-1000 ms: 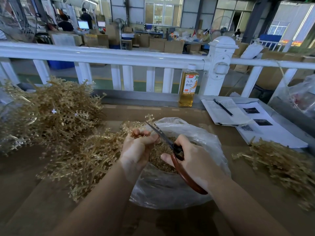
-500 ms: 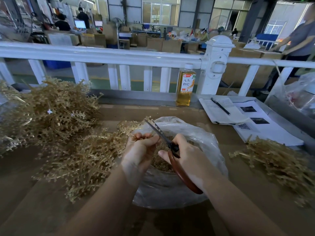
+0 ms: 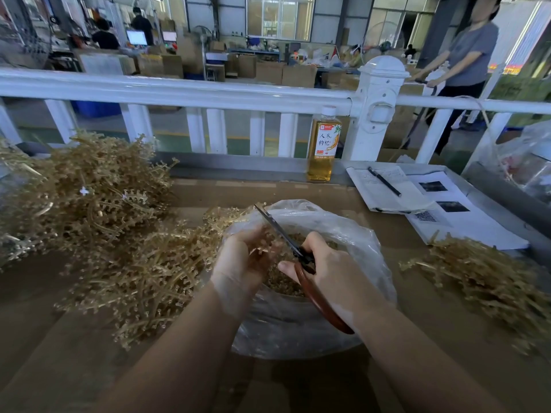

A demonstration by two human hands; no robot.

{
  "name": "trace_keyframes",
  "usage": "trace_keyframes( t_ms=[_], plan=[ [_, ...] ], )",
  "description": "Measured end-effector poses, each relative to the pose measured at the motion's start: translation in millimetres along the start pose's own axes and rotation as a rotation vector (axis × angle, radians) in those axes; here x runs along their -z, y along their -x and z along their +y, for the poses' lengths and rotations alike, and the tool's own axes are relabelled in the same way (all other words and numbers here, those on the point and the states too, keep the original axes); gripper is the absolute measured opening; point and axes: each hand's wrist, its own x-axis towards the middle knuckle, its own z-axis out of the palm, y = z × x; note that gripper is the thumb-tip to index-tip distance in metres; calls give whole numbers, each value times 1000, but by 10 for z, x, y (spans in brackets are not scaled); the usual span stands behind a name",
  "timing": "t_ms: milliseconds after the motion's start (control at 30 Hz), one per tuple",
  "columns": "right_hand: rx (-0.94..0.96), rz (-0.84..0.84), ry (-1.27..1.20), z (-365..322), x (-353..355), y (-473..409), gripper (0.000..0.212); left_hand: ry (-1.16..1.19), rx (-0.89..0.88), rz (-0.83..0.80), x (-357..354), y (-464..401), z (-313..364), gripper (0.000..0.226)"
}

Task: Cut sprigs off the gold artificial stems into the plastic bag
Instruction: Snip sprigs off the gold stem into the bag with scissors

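Plastic bag (image 3: 351,234) holds cut gold bits; left hand (image 3: 241,263) pinches a sprig (image 3: 265,244) over it, right hand (image 3: 334,272) grips scissors (image 3: 301,263).

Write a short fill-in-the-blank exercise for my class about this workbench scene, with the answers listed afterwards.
1. The right hand holds a pair of ____ with red-brown handles.
2. The left hand holds a gold sprig over the open plastic ____.
3. A black ____ lies on the open notebook.
4. The bottle stands in front of the white ____.

Answers: scissors; bag; pen; railing
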Motion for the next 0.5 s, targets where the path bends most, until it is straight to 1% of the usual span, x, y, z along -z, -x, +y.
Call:
trace_keyframes(
  t_ms=[67,133,233,333,500],
  plan=[
    [5,8,2,-4,1,4,32,-27,20,18,2,-20,5,7],
    [7,9,0,-7,4,6,33,-32,43,2,19,-30,11,10],
    [1,0,-5,-18,4,9,34,-46,46,21,40,-47,-9,16],
    [-10,-5,-10,-35,-6,9,36,-79,66,0,14,-27,-33,5],
    [-28,5,9,-49,-37,33,34,-89,141,-27,13,22,-29,12]
  ],
)
